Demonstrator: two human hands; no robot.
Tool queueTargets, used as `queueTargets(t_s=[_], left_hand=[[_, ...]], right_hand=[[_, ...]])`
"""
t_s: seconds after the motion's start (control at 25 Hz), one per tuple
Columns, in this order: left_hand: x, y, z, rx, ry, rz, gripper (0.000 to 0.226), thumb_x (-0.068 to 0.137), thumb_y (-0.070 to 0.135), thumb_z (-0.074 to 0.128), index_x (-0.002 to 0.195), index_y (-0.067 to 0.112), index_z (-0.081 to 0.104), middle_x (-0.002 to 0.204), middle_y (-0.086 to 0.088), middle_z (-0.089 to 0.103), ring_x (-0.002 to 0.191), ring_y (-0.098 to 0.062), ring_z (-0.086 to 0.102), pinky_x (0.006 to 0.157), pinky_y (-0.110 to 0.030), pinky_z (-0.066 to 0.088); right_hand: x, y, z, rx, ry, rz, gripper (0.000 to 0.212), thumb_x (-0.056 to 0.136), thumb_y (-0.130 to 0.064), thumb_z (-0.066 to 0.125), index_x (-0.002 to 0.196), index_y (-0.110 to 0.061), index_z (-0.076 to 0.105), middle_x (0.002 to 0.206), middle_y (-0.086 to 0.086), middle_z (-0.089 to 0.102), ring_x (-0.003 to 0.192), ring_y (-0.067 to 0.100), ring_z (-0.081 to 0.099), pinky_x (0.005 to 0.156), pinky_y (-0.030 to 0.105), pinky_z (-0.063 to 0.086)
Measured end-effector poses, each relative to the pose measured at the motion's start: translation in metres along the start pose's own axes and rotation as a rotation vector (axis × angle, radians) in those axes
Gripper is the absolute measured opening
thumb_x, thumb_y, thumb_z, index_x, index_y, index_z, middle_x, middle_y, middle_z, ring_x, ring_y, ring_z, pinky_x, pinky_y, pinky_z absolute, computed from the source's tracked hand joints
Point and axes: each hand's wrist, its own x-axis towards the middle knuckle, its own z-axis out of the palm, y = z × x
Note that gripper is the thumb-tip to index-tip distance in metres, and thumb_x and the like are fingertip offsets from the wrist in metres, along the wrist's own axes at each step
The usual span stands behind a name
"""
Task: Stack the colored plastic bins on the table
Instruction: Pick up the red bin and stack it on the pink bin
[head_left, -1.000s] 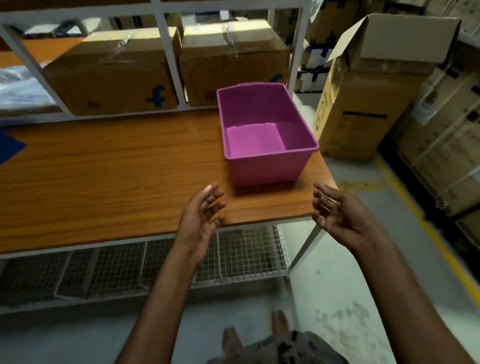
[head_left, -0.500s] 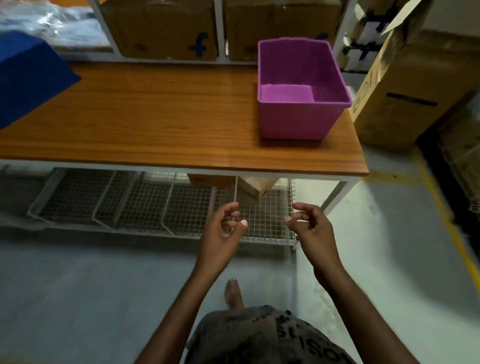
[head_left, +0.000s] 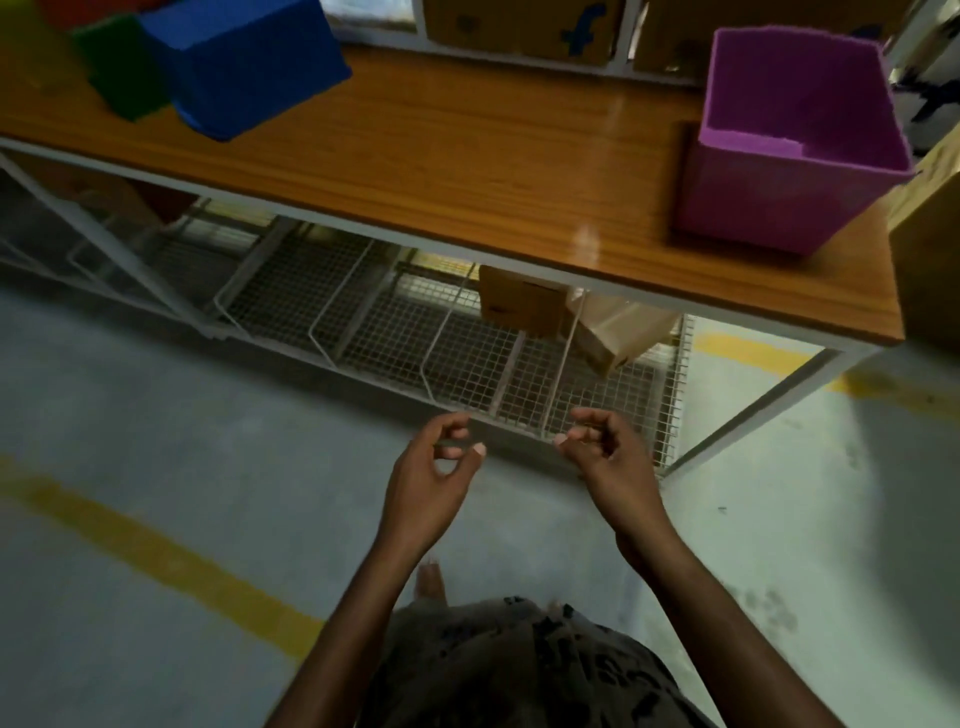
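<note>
A purple bin (head_left: 779, 171) stands upright and hollow at the right end of the wooden table (head_left: 467, 171). At the far left of the table sit a blue bin (head_left: 244, 67), a green bin (head_left: 124, 78) behind it, and a red one (head_left: 88, 8) cut by the frame's top edge. My left hand (head_left: 431, 473) and my right hand (head_left: 608, 452) hang below the table's front edge, over the floor. Both have loosely curled fingers and hold nothing. Neither touches a bin.
Cardboard boxes (head_left: 519, 26) fill the rack behind the table. A wire mesh shelf (head_left: 467, 343) under the table holds a small cardboard box (head_left: 519, 306). A big carton (head_left: 930, 249) stands at the table's right end. Yellow floor lines (head_left: 156, 551) cross the concrete.
Both hands dropped from the table's edge near the purple bin to below the table. The view swung left and down, bringing the blue, green and red bins into sight.
</note>
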Motion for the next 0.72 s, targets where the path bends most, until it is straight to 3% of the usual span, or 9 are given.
queueTargets(t_s=[0.16,0.32,0.48,0.72], left_hand=[[0.009,-0.016,-0.068,-0.105,0.080,-0.021,0.037,0.095,0.025,0.071,0.127,0.038,0.059,0.118,0.013,0.065,0.095,0.006,0.064,0.072,-0.004,0.046],[0.033,-0.029,-0.158,-0.169,0.141,0.008,0.040,0.094,0.026,0.071,0.127,0.042,0.056,0.114,0.016,0.066,0.095,0.009,0.063,0.079,-0.012,0.047],[0.063,-0.047,-0.255,-0.213,0.226,0.040,0.042,0.094,0.027,0.072,0.130,0.040,0.057,0.113,0.016,0.068,0.097,0.006,0.065,0.084,-0.018,0.049],[0.110,-0.052,-0.349,-0.278,0.274,0.086,0.041,0.094,0.025,0.073,0.131,0.035,0.058,0.113,0.012,0.068,0.097,0.004,0.067,0.082,-0.013,0.050]], right_hand=[[0.000,-0.019,0.070,-0.018,-0.052,-0.035,0.028,0.093,-0.017,0.071,0.118,-0.026,0.064,0.100,0.001,0.066,0.090,0.009,0.065,0.079,0.021,0.049],[0.006,-0.046,0.166,0.001,-0.109,-0.068,0.028,0.093,-0.017,0.071,0.117,-0.028,0.063,0.099,0.000,0.068,0.084,0.000,0.066,0.080,0.021,0.052],[0.013,-0.080,0.269,0.011,-0.189,-0.117,0.029,0.093,-0.019,0.071,0.119,-0.029,0.063,0.104,0.002,0.069,0.091,0.004,0.068,0.083,0.024,0.052],[0.031,-0.131,0.367,-0.012,-0.257,-0.205,0.031,0.094,-0.022,0.070,0.122,-0.031,0.061,0.105,-0.003,0.068,0.086,-0.004,0.067,0.068,0.014,0.051]])
